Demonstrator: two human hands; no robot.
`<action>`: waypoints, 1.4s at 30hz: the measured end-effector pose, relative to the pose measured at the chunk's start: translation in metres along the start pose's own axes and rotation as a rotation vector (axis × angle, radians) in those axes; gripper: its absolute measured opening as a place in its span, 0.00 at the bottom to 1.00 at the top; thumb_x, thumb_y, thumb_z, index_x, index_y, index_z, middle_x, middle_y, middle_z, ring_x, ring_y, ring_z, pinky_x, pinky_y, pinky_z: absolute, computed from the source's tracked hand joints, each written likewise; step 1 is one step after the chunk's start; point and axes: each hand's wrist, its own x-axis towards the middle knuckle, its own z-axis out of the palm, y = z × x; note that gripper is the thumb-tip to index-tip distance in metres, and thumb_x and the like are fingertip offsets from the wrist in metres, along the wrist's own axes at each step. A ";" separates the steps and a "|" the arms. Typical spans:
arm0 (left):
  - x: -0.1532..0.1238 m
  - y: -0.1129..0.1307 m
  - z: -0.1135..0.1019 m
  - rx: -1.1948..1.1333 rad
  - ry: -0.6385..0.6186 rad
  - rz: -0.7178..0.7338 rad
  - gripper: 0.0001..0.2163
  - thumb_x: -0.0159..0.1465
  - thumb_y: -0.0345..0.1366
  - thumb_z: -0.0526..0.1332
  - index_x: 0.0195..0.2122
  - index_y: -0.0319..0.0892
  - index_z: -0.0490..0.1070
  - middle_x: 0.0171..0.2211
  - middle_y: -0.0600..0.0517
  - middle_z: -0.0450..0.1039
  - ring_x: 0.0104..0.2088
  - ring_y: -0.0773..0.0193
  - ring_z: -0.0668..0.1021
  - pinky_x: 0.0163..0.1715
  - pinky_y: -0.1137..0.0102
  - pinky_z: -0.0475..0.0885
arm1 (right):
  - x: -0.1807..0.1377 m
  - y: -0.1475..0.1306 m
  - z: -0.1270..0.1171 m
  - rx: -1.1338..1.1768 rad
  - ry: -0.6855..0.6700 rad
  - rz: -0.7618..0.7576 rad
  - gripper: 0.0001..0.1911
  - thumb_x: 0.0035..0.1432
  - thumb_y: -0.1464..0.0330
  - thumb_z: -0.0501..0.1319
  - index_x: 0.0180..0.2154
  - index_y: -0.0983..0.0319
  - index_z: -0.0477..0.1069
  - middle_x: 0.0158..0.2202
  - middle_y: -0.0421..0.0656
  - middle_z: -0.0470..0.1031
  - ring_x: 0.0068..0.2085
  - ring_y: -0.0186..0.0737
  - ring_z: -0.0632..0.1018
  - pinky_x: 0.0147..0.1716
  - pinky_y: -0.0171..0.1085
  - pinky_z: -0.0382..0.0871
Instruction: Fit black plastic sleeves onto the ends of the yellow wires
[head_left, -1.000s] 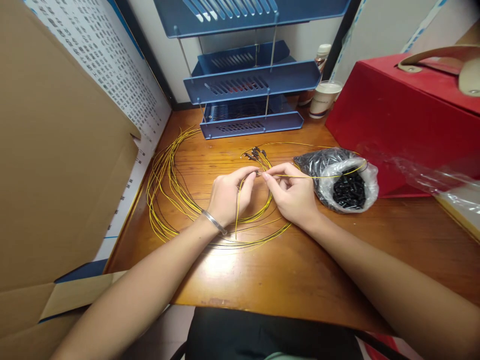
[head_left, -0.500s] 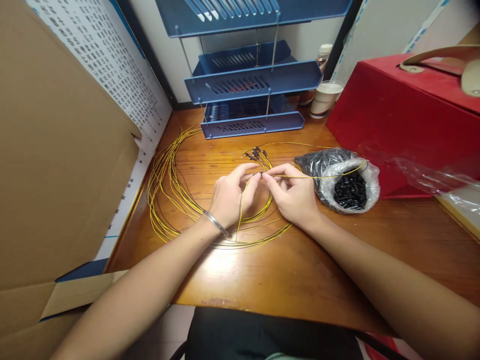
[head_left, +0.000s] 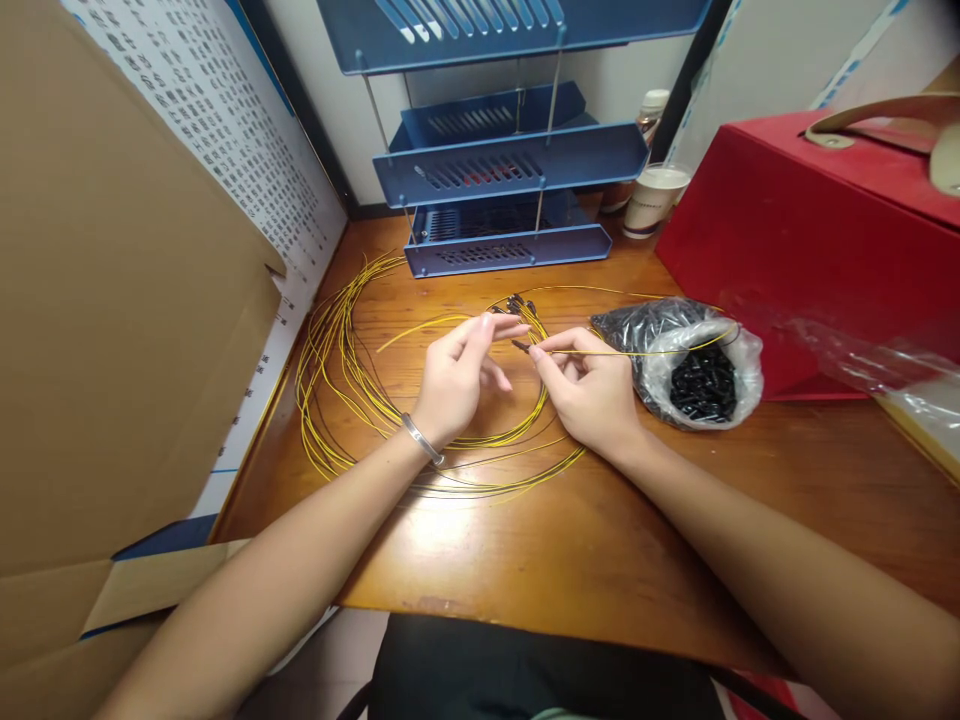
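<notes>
My right hand (head_left: 589,385) pinches a thin yellow wire (head_left: 622,353) between thumb and fingertips. A small dark end piece (head_left: 520,345) sticks out to the left of that pinch. Just left of it, my left hand (head_left: 457,375) is open, its fingers stretched and apart. A loose yellow strand (head_left: 420,328) runs up to the back of the left hand, where its course is hidden. Beneath both hands lies a coil of yellow and dark wires (head_left: 330,350). Behind the fingertips, several black-tipped wire ends (head_left: 515,304) are bunched together.
A plastic bag (head_left: 742,385) of small black parts (head_left: 703,385) stands open right of my right hand. Behind are a blue tiered tray (head_left: 510,255), a paper cup (head_left: 654,205) and a red box (head_left: 810,250). Cardboard (head_left: 127,330) borders the left side.
My left hand has let go of the dark end piece and opened, moving slightly left. The yellow strand that hung below it now points left. My right hand keeps its pinch.
</notes>
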 end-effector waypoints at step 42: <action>-0.001 -0.018 0.001 0.429 0.034 0.141 0.07 0.69 0.37 0.59 0.40 0.41 0.75 0.35 0.52 0.81 0.23 0.70 0.76 0.27 0.74 0.70 | 0.001 -0.003 -0.001 0.048 -0.009 -0.022 0.07 0.60 0.66 0.63 0.34 0.63 0.74 0.17 0.33 0.64 0.17 0.28 0.60 0.18 0.32 0.52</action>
